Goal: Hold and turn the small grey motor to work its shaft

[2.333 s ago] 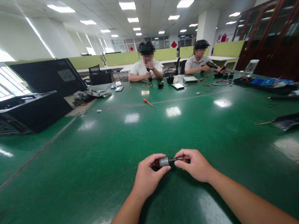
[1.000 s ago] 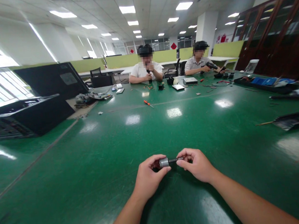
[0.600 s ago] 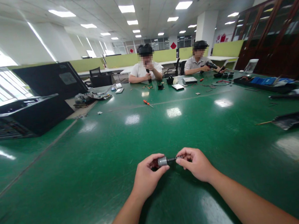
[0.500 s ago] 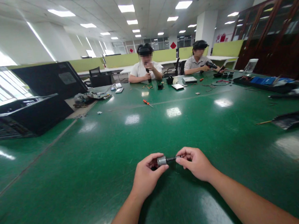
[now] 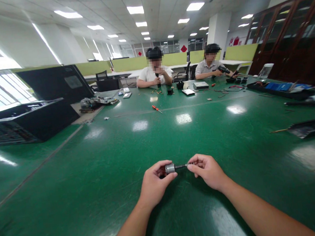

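Just above the near part of the green table [image 5: 113, 147], my left hand [image 5: 154, 182] grips a short silver metal cylinder [image 5: 170, 168] between thumb and fingers. From the cylinder's right end a thin dark rod [image 5: 180, 166] sticks out, lying roughly level. My right hand [image 5: 206, 170] pinches the rod's far end with thumb and fingertips; its tip is hidden inside that pinch. Whether rod and cylinder are one piece, I cannot tell. Both forearms reach in from the bottom of the head view.
An orange-handled screwdriver [image 5: 156, 108] lies further back. On the left is an open black computer case [image 5: 36, 123] beside circuit boards [image 5: 98, 102]. Two people [image 5: 153, 74] sit at the far side. A black tray [image 5: 279, 89] of blue items is at right, near a dark metal part [image 5: 311, 126].
My right hand has shifted slightly right along the rod, away from the cylinder. My left hand keeps its grip almost unmoved. The view has tilted a little.
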Motion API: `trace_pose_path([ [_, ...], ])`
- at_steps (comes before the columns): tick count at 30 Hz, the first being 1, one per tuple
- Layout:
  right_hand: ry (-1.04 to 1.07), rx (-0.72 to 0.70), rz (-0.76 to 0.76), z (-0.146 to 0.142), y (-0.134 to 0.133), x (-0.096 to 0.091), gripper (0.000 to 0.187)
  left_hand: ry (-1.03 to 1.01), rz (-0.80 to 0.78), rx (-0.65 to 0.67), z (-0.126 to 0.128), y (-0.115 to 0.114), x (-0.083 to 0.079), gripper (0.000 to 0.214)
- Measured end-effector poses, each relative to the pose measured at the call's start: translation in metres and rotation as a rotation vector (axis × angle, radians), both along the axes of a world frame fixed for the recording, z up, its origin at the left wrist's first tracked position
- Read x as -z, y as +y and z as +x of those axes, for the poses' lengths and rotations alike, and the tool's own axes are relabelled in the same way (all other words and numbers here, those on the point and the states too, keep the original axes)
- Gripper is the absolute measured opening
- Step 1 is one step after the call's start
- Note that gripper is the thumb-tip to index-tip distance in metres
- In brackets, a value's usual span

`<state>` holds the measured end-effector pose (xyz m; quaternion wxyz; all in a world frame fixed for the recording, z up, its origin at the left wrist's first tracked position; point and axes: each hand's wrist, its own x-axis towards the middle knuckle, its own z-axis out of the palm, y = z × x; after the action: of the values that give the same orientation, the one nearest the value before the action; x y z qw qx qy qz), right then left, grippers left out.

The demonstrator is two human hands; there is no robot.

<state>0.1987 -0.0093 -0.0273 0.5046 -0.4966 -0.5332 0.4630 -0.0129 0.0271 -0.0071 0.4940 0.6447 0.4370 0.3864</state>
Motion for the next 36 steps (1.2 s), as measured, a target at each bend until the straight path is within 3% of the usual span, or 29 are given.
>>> trace_pose_path([
  [29,0.057,0.009,0.0,0.0001,-0.0004,-0.0031,0.03,-0.071,-0.024,-0.028,-0.0017,0.0029,0.0037,0.04],
  [32,0.052,0.01,0.0,0.0001,0.0008,-0.0035,0.036,-0.048,-0.003,-0.042,-0.0022,0.003,0.0024,0.039],
  [36,0.068,0.02,-0.067,0.0006,0.0042,0.0,0.054,0.062,0.096,-0.175,-0.0039,0.004,0.0004,0.036],
])
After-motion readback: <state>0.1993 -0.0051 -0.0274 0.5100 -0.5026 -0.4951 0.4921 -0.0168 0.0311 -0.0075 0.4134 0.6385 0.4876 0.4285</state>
